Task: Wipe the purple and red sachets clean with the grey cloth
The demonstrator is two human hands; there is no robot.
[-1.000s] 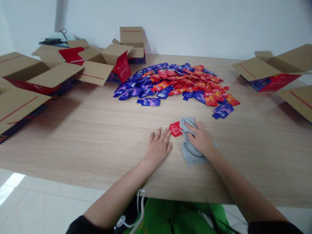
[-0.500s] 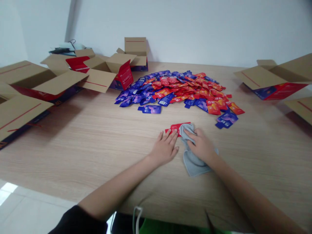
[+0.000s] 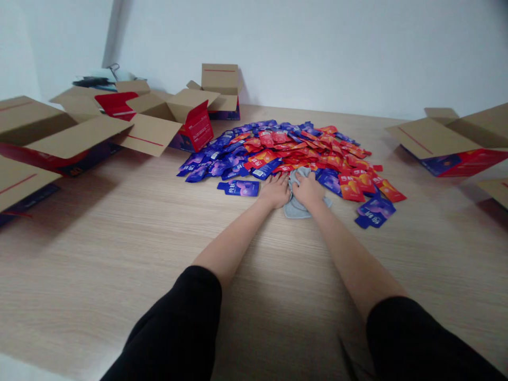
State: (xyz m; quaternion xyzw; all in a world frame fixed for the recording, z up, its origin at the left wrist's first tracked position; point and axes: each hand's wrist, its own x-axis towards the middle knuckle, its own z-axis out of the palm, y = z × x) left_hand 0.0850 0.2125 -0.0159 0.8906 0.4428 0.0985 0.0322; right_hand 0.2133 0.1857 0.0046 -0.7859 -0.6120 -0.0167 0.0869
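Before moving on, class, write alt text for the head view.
A bare left hand and, on crumpled grey cloth, a bare right hand rest beside a heap of flat blue and red packets on a pale wooden table between open cardboard boxes.

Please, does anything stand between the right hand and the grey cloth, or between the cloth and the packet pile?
Nothing visible does. The right hand is on the grey cloth, whose far end reaches the packet pile; the left hand lies beside the cloth.
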